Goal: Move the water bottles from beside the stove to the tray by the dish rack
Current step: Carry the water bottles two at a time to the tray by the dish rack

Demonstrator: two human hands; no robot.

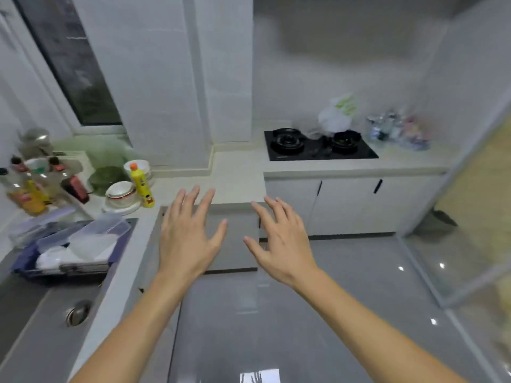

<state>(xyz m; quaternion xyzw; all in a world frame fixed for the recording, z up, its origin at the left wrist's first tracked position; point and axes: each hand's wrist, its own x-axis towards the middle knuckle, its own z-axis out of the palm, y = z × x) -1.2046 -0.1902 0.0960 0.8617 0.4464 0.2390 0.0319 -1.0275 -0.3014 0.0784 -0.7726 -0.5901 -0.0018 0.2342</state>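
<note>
A cluster of clear water bottles (387, 128) stands on the counter to the right of the black gas stove (318, 145), far from me; the picture is blurred there. The dish rack (66, 244) sits over the left sink with clear plastic boxes in it. I cannot make out a tray for certain. My left hand (188, 236) and my right hand (282, 241) are both held out in front of me over the floor, fingers spread, holding nothing, well short of the stove.
A yellow detergent bottle (142, 186), stacked bowls (121, 194) and several condiment bottles (27, 189) crowd the left counter. A white plastic bag (337, 114) lies behind the stove. The sink (63, 313) is at lower left, and a glass door (470, 217) stands at right.
</note>
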